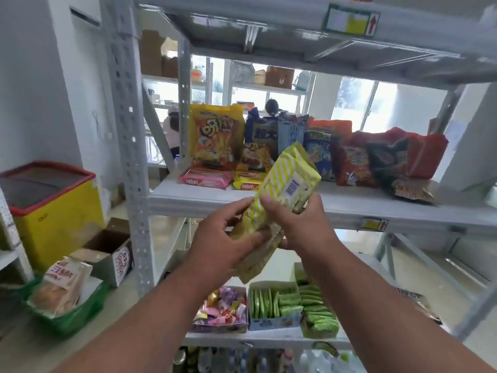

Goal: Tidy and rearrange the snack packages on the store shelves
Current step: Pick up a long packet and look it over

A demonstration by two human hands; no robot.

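At the centre of the frame both hands hold yellow-green striped packages [285, 184] just in front of the middle shelf [349, 208]: the left hand [223, 238] curls round the lower ones, the right hand [293, 224] grips the upper one, which tilts toward the upper right with its barcode showing. Below, on the lower shelf, sit a box of mixed sweets [220, 310] and boxes of green packets [274, 302]. Behind the hands, on the middle shelf, lie a pink wafer pack [205, 178] and a yellow wafer pack [248, 181], with a tall yellow snack bag [215, 133] and blue [320, 152] and red bags [355, 162] standing behind them
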